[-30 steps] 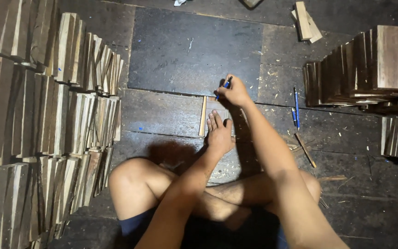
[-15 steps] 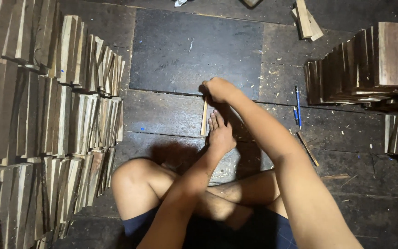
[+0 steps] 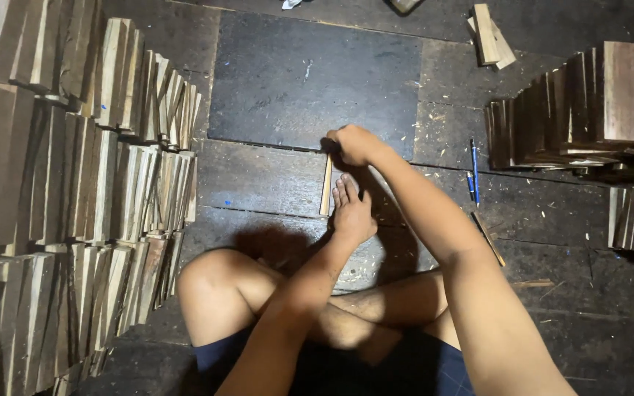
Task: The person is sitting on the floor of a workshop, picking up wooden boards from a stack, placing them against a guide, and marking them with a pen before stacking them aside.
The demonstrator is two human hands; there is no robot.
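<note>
I see my right hand (image 3: 354, 144) clenched at the far end of a thin pale wooden strip (image 3: 326, 185) that lies on the dark floor (image 3: 310, 81), running from near to far; the hand covers that end, so I cannot tell whether the fingers grip the strip itself or some small tool pressed against it. My left hand (image 3: 352, 213) rests just to the right of the strip with its fingers stretched out flat and released, the fingertips close beside the strip's edge, though I cannot tell if they actually touch it. Both forearms cross above my folded legs at the near side. On the left, rows of upright wooden boards (image 3: 75, 183) fill the view from near to far. On the right, another stack of wooden boards (image 3: 588, 110) sits well apart from the hands, and between that stack and my right arm a blue pen (image 3: 474, 171) lies on the floor. Two short wood offcuts (image 3: 492, 35) lie at the far right.
</note>
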